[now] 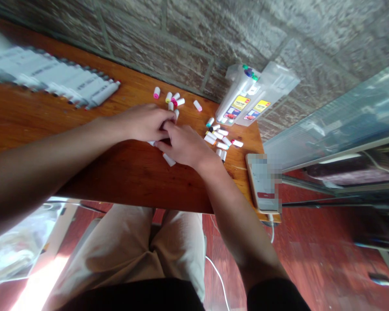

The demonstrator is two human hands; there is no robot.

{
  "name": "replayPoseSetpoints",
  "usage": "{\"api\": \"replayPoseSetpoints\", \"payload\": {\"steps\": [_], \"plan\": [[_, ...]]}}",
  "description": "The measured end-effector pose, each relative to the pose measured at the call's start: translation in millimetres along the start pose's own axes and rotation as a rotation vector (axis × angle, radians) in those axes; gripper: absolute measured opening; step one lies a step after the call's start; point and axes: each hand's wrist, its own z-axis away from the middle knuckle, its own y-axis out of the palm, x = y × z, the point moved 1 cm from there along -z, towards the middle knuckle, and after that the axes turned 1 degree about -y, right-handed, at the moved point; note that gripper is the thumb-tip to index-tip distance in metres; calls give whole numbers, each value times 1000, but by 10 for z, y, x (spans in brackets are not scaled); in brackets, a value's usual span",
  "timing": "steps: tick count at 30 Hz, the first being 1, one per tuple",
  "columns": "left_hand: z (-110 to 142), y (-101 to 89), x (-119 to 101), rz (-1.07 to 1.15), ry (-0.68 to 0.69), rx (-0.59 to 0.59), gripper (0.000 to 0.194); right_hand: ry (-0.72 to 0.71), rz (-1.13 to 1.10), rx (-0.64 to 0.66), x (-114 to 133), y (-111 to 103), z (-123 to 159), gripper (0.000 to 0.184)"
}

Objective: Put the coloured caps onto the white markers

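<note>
L hand (147, 123): bare, fingers bent in, meeting the other hand over the table; grip is hidden, so can't tell if it holds smth.
R hand (188, 145): bare, thumb & fingers bent in narrow, touching L hand; can't tell what's inside. Prob. both meet so one can steady while the other works.
White bit (151, 143): small, smooth, peeks out under the hands, by R thumb; held or just lying there, can't tell. Too hidden to tell its long axis.
Short white tube (169, 160): on the table, just on the near side of the hands; long axis slants, far left to near right.
Small white tubes w/ coloured ends (218, 135): loose pile right of the hands, prob. there to be in easy reach; they point all ways.
Pink-ended white tube (197, 106): alone past R hand; pink end points near & right.
White-and-grey markers (61, 80): side by side at far left, prob. so none roll off; long axes slant, near left to far right.
Clear plastic case (243, 97): stands open by the brick wall (188, 43), prob. for easy reach.
Brown wood table (181, 190): under it all.
</note>
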Motion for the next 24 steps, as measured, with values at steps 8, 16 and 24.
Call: {"api": "replayPoseSetpoints", "payload": {"steps": [8, 16, 24], "plan": [[23, -26, 12, 12, 64, 36, 25, -13, 33, 15, 63, -29, 49, 43], [33, -23, 27, 7, 78, 55, 24, -11, 6, -1, 53, -35, 50, 42], [38, -59, -31, 0, 25, 63, 29, -33, 0, -8, 20, -15, 25, 41]]}}
